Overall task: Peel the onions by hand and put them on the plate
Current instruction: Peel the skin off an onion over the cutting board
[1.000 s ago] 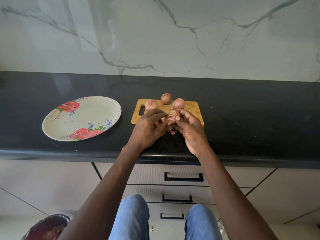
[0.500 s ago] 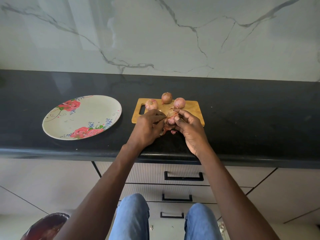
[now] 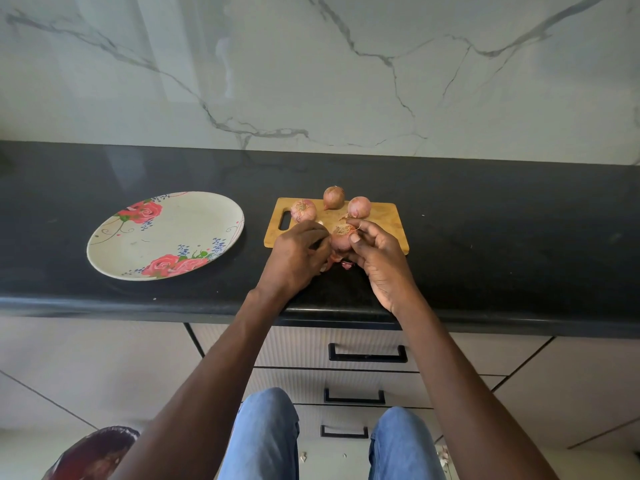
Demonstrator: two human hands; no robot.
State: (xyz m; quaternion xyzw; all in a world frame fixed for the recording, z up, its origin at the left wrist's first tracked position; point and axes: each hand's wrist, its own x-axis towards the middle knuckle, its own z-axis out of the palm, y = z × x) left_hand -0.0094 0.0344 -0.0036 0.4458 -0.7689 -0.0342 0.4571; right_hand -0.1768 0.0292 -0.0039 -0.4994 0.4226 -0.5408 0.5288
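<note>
Floral plate (image 3: 114, 251) on the left is bare, no onions on it yet. Left hand (image 3: 296, 256) has dropped back off the held onion (image 3: 341, 239), fingers curled, prob pinching a skin strip w/ a bit more peeled since a sec ago. Right hand (image 3: 375, 258) grips the onion over the wooden cutting board (image 3: 388, 223); three unpeeled onions (image 3: 334, 197) wait behind.

1. We cannot see the near side of the held onion (image 3: 341, 237); the right hand (image 3: 375, 263) and left hand (image 3: 294, 258) cover it.
2. The left hand's fingertips curl out of sight, so its grip is unclear to us.
3. The wooden board (image 3: 384, 220) loses its near edge behind both hands.
4. A dark, glossy object (image 3: 93, 455) is cut off by the bottom edge.
</note>
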